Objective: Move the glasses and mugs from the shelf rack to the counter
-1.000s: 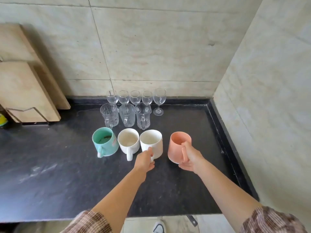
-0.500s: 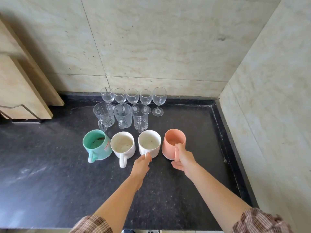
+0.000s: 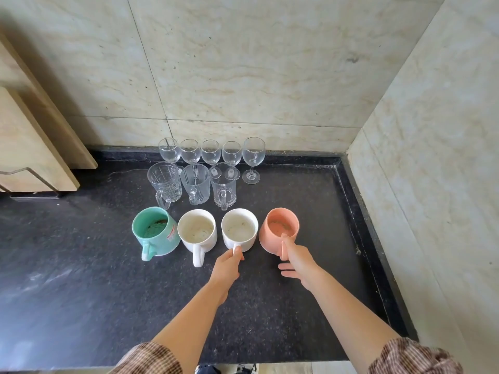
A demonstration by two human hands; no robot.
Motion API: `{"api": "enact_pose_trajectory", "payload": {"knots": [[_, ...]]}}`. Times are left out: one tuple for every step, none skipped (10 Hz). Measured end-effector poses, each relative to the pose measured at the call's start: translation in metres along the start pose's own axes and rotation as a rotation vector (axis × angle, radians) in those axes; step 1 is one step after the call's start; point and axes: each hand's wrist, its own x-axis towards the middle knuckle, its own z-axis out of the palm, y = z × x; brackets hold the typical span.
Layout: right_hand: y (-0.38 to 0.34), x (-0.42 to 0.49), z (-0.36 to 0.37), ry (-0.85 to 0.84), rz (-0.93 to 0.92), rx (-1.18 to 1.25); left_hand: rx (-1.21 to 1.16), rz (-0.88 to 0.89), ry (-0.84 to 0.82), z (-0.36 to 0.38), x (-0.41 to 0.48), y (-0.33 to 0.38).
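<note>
Left hand: our left hand point(image 3: 225, 267) is closed on the handle of the white mug point(image 3: 239, 230), fingers pinched round it
Right hand: our right hand point(image 3: 298, 261) touches the handle of the pink mug point(image 3: 279, 229); its lower fingers lie straight and free, and we cannot tell whether thumb and forefinger pinch the handle
White mug: stands on the counter point(image 3: 81, 265) just ahead of the left hand, handle towards us
Pink mug: stands on the counter just ahead of the right hand, near the white mug but apart from it
Rest of the row: a second white mug point(image 3: 197, 229) and a green mug point(image 3: 155, 230) stand to the left of the left hand
Further out: three glass mugs point(image 3: 195, 183) beyond both hands, and five wine glasses point(image 3: 210, 152) beyond those, by the wall
Shelf rack: not in view
Step in hand: we judge that we are setting these two mugs down at the right end of the front row
Progress: twelve pieces stand on the counter; whether the rack holds more we cannot say
Next move: we loosen both hands and draw them straight back, so that no finger catches a handle and turns a mug; then we look to the rack
</note>
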Motion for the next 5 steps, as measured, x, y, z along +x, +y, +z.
{"api": "enact_pose_trajectory", "payload": {"knots": [[0.003,-0.001,0.002,0.012,0.007,0.001,0.019,-0.007,-0.002,-0.001,-0.002,0.0],[0.002,-0.003,0.004,0.049,0.0,-0.039,0.067,-0.01,0.003,-0.003,-0.005,0.006],[-0.004,-0.004,0.004,0.151,-0.051,-0.154,0.16,0.01,0.016,-0.007,-0.01,0.014],[-0.009,-0.007,0.005,0.283,-0.123,-0.26,0.37,0.107,0.052,-0.017,-0.019,0.023],[-0.018,-0.013,0.006,0.405,-0.231,-0.278,0.499,0.262,0.13,-0.032,-0.027,0.032]]}}
